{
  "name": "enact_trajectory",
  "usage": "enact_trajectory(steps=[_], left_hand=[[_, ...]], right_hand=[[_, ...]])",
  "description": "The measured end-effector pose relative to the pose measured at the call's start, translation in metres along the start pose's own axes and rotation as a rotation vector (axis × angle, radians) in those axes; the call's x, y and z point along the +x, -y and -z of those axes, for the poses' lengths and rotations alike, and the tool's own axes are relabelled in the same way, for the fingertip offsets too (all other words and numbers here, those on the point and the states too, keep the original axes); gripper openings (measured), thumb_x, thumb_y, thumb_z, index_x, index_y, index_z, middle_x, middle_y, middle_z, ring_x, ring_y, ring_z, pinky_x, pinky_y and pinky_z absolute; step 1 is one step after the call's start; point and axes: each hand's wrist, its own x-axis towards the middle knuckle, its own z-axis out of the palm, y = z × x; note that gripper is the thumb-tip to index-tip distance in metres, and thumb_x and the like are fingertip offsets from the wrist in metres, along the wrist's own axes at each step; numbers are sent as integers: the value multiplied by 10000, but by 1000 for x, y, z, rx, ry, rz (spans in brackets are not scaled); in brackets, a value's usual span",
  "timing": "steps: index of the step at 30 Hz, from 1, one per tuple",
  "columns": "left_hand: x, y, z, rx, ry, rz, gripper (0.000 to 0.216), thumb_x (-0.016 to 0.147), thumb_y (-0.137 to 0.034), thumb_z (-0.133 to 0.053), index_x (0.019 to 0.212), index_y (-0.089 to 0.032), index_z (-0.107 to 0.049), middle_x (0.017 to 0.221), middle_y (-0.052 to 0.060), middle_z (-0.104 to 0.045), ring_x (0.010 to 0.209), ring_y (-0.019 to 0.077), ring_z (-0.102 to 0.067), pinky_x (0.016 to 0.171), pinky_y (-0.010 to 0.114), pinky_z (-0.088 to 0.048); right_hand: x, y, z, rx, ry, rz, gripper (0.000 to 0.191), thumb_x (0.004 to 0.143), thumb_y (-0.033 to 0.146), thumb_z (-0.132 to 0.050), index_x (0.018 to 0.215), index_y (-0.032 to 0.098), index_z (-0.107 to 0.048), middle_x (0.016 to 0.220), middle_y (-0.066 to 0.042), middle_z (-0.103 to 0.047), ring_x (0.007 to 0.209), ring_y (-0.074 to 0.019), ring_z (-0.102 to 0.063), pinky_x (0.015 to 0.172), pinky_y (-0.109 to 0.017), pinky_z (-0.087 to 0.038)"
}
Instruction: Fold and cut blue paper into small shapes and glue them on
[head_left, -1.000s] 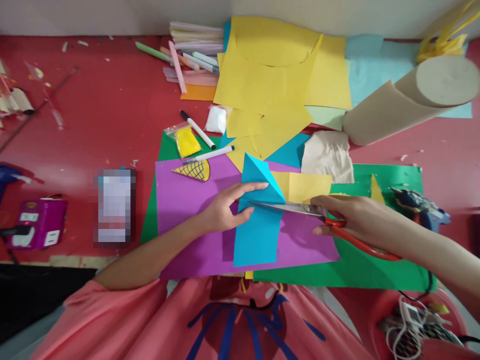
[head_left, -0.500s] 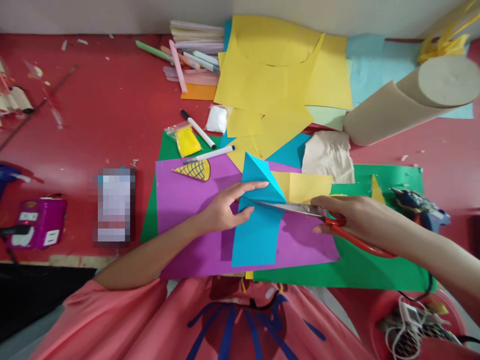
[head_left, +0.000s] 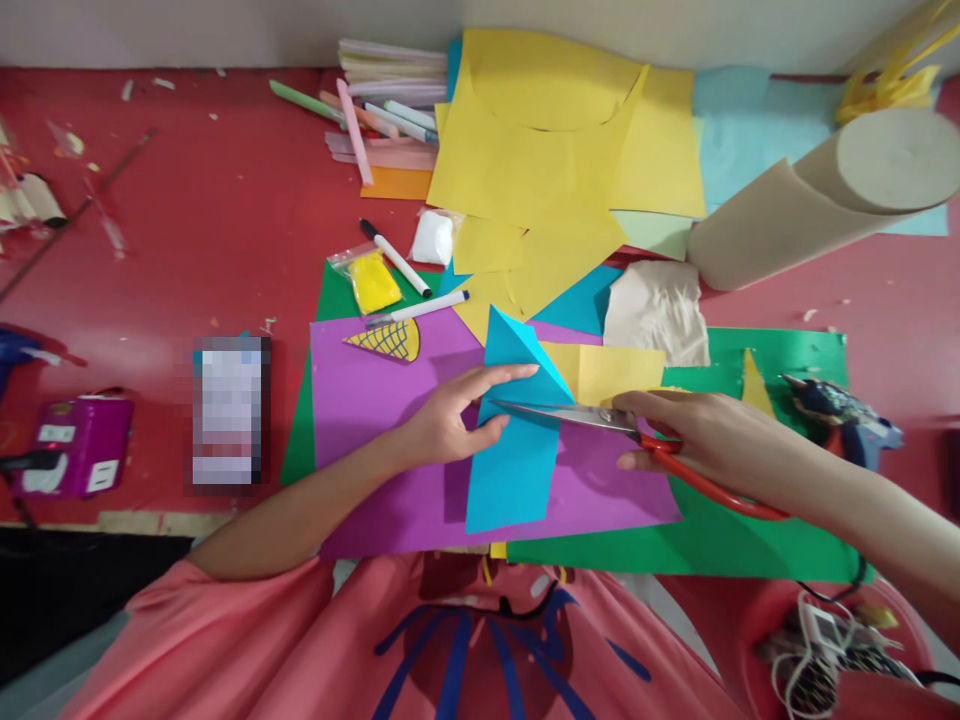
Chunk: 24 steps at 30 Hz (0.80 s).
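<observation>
My left hand (head_left: 454, 420) pinches the left edge of a folded blue paper (head_left: 517, 460), held just above a purple sheet (head_left: 367, 440). My right hand (head_left: 690, 435) grips red-handled scissors (head_left: 637, 440). Their blades lie across the blue paper at its fold, pointing left toward my left fingers. The blue paper's upper part forms a triangle and its lower part hangs as a rectangle.
Green sheets (head_left: 720, 540) lie under the purple one. Yellow papers (head_left: 555, 150), markers (head_left: 397, 262) and a beige foam roll (head_left: 817, 200) lie beyond. A glue gun (head_left: 844, 410) rests at right, a purple device (head_left: 67, 445) at left, and a yellow cone cutout (head_left: 386, 340).
The scissors and my right hand have slid a little to the left across the blue paper. My left hand stays in place.
</observation>
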Motion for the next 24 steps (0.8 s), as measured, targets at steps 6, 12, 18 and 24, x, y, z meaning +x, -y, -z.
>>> enact_trajectory(steps=[6, 12, 18, 24], left_hand=[[0, 0, 0, -12, -2, -7, 567, 831, -115, -592, 1368, -274, -505, 1307, 53, -635, 1165, 188, -625, 936, 255, -541], [0, -1, 0, 9, 3, 13, 527, 844, -143, -586, 1355, -251, -517, 1313, 59, -631, 1141, 185, -633, 948, 268, -540], [1, -1, 0, 12, 5, 8, 549, 837, -127, -587, 1363, -265, -510, 1310, 50, -634, 1130, 185, -635, 898, 247, -542], [1, -2, 1, 29, 18, -1, 591, 828, -113, -598, 1381, -290, -490, 1309, 36, -638, 1060, 166, -659, 764, 202, -545]], right_hand=[[2, 5, 2, -15, 16, -6, 402, 914, 494, -505, 1200, 222, -584, 937, -100, -724, 771, -297, -692, 603, -341, -475], [2, 4, 3, -50, 18, -3, 398, 921, 482, -503, 1214, 224, -584, 878, -92, -726, 719, -275, -680, 572, -316, -444], [2, 2, 1, -33, 5, 21, 383, 924, 468, -510, 1198, 211, -589, 888, -94, -722, 727, -278, -688, 566, -315, -442], [0, -6, -5, -19, -43, 58, 384, 916, 466, -528, 1219, 235, -576, 1005, -107, -714, 792, -289, -696, 606, -342, -484]])
